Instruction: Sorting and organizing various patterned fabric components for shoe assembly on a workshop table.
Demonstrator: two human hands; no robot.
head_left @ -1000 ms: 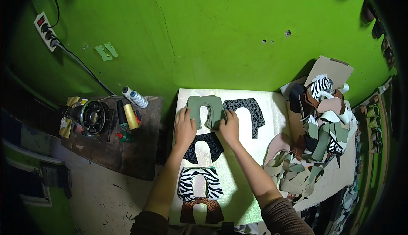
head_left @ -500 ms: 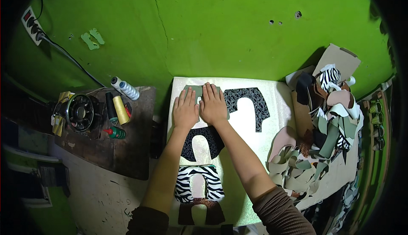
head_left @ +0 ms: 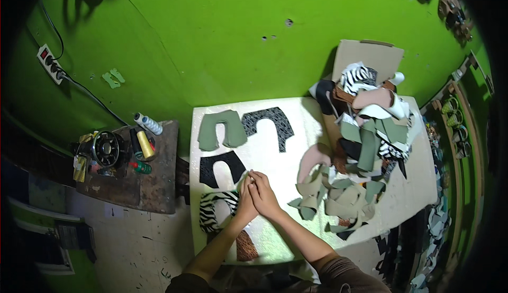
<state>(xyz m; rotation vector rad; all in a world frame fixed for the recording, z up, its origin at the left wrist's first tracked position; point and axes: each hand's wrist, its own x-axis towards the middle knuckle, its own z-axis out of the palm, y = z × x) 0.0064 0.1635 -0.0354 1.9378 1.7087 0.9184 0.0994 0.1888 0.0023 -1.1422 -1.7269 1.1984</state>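
My left hand (head_left: 244, 204) and my right hand (head_left: 264, 196) meet over the pale tabletop, fingers closed and tips together; whatever lies between them, if anything, is hidden. Beyond them is a black patterned U-shaped piece (head_left: 209, 168). A stack of green U-shaped pieces (head_left: 209, 129) lies farther back, beside a black-and-grey patterned arch-shaped piece (head_left: 283, 126). Zebra-striped U-shaped pieces (head_left: 207, 213) sit left of my left hand. A brown spotted piece (head_left: 246, 246) shows between my forearms, partly covered by the left one.
Offcuts (head_left: 344, 200) in several colours heap at the right, by an open cardboard box (head_left: 368, 57). At the left, a dark wooden stand (head_left: 121, 192) bears a black handwheel (head_left: 107, 149), thread cones (head_left: 144, 143) and a green bottle (head_left: 140, 167). A green wall (head_left: 222, 39) rises behind.
Both hands have left the green stack, drawn back toward me and come together. The view has swung to the right, showing more of the offcut heap.
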